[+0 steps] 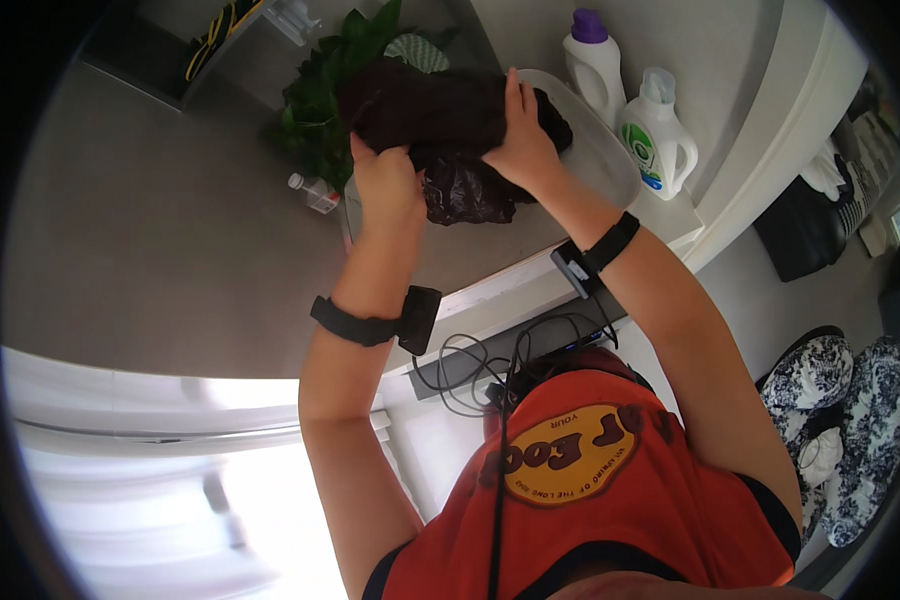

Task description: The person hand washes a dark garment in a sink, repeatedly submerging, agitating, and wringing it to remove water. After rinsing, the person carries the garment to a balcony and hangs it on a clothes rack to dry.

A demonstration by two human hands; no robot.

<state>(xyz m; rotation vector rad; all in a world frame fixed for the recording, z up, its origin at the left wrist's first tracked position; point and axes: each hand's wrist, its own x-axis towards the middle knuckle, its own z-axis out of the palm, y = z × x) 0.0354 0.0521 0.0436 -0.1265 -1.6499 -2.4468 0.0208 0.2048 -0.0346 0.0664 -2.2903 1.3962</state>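
A dark brown, nearly black cloth-like bundle stretches between my two hands over the ledge. My left hand grips its lower left edge, the thumb pointing up along it. On the right side, my right hand lies against the bundle with its fingers extended; whether it grips the material cannot be told. Below the bundle is a crinkled dark plastic bag. Beneath these, a translucent shallow plastic tub shows at its right rim, and the rest is mostly covered.
Two white detergent bottles, one purple-capped and one clear-capped, stand right of the tub. A leafy green plant and a small clear bottle are on the left. Black cables hang below the ledge, running to devices strapped on both wrists.
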